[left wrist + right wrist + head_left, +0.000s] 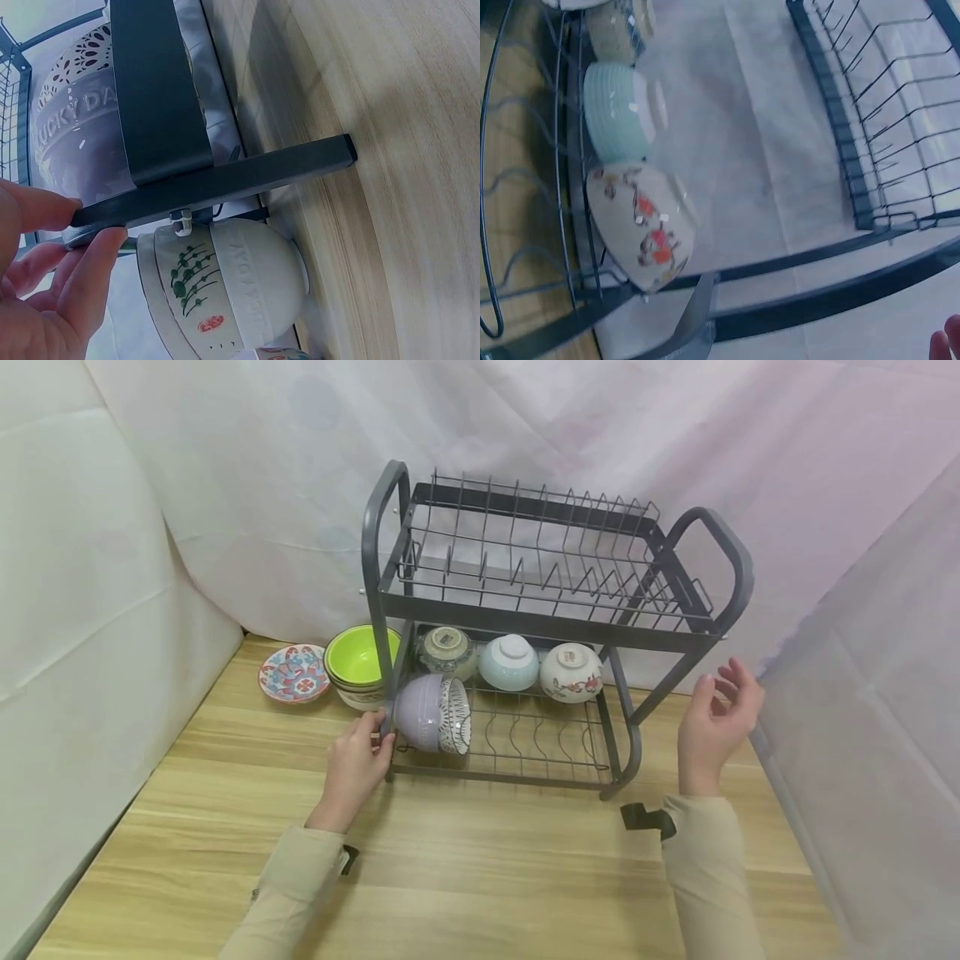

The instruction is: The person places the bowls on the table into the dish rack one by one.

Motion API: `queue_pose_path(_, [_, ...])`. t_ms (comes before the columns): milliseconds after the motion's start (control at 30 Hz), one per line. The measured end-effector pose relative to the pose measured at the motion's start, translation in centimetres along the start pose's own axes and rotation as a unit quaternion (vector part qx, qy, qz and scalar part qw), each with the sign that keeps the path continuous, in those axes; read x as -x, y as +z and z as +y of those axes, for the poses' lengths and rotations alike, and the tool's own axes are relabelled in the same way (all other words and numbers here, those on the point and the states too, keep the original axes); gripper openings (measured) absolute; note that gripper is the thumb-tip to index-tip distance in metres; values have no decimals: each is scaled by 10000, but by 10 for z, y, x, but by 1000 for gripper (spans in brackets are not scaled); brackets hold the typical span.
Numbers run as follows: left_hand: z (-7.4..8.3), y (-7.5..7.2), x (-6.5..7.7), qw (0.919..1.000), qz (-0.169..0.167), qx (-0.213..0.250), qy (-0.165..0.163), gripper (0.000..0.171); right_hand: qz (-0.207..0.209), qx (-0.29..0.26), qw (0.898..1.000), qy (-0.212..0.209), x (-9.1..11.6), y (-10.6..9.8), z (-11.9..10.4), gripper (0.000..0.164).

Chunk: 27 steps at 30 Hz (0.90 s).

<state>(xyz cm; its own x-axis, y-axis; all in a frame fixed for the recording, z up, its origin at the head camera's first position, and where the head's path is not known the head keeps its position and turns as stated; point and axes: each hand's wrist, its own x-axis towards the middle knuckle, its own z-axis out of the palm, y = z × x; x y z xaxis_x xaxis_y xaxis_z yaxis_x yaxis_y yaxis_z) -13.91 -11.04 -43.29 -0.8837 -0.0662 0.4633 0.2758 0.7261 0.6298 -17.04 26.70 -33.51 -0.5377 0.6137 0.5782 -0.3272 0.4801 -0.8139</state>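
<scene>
A dark grey two-tier dish rack (525, 616) stands on the wooden table. My left hand (354, 768) pinches its front left leg (262, 172) between thumb and fingers. Just beside that leg, a purple bowl (418, 712) lies on its side on the lower tier, a black-and-white patterned rim at its mouth. Behind it, upside down, sit a greyish patterned bowl (446, 652), a light blue bowl (510, 664) and a white floral bowl (572, 675). Off the rack's right side, my right hand (723, 714) hovers with fingers loosely bent, holding nothing; only its fingertips (946, 345) enter the right wrist view.
Left of the rack, a stack of bowls with a lime-green inside (358, 656) stands near a red-and-blue patterned dish (295, 673). White cloth (247, 468) hangs behind and at both sides. The upper tier's wire slots (540, 556) hold no dishes.
</scene>
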Motion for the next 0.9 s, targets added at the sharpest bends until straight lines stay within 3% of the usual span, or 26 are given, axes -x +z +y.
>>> queue_pose_path(233, [1,0,0,9999,-43,2,-106,30,-251,206,9994,-95,-6,9,16,24])
queue_pose_path(467, [1,0,-1,10000,-32,21,-83,29,-794,-241,9965,-68,-7,9,24,26])
queue_pose_path(700, [-1,0,-1,10000,-66,7,-33,28,-1662,-867,9820,238,-11,4,28,26])
queue_pose_path(900, [-3,1,0,10000,-48,-51,68,29,-1815,-1092,9770,257,-13,2,30,21])
